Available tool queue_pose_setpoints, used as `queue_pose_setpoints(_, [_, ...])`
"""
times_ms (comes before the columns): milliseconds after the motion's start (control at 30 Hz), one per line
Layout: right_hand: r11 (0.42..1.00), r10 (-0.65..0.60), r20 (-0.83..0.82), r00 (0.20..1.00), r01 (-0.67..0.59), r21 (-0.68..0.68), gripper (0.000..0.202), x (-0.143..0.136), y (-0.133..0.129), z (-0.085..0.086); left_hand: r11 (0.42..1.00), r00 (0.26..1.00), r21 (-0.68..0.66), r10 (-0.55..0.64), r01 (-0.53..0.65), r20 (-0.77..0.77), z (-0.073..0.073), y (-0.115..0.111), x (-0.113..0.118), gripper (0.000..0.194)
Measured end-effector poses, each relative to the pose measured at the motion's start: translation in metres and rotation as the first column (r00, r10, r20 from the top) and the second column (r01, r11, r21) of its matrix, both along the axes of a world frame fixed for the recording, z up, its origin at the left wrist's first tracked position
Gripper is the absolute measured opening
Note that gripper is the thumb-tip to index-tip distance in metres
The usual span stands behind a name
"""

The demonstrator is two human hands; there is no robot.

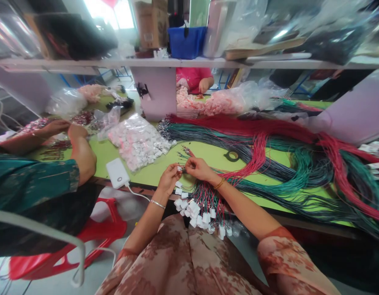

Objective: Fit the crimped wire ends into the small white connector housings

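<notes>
L hand (170, 178) fingertips pinch small white connector (179, 169), center of frame; R hand (198, 168) fingers pressed together beside it, exact grip too small to tell. White connectors w/ wires (194, 209) hang at table edge, bottom ctr. Bag of white connectors (138, 141) ctr-L; red wire bundle (238, 125), black tape roll (231, 155) ctr-R.

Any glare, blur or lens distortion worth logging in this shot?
Head view: window blown out near the top left; glare on the clear bag. Head view: outer edges stretched and smeared, shelf items soft. Head view: left hand and right hand readable, but the small white piece between them lacks detail.
</notes>
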State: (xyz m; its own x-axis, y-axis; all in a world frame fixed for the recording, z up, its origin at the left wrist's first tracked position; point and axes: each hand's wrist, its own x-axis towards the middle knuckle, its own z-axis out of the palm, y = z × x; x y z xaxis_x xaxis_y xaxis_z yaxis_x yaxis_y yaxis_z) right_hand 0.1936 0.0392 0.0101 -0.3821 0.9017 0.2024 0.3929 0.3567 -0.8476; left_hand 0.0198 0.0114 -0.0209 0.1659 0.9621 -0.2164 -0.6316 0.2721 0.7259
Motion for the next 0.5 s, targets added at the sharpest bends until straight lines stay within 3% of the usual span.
queue_pose_setpoints(200, [0.999,0.022,0.003,1.000,-0.022,0.046,0.008,0.0008,-0.0004,-0.0031,1.000,1.000,0.003,0.011,-0.011,-0.002,-0.0013,0.0007,-0.0008,0.020])
queue_pose_setpoints(500, [0.993,0.030,0.112,0.993,-0.043,0.114,0.005,-0.0037,-0.0046,0.0016,0.999,0.994,0.031,0.044,-0.041,-0.099,0.0018,-0.0037,0.0052,0.032])
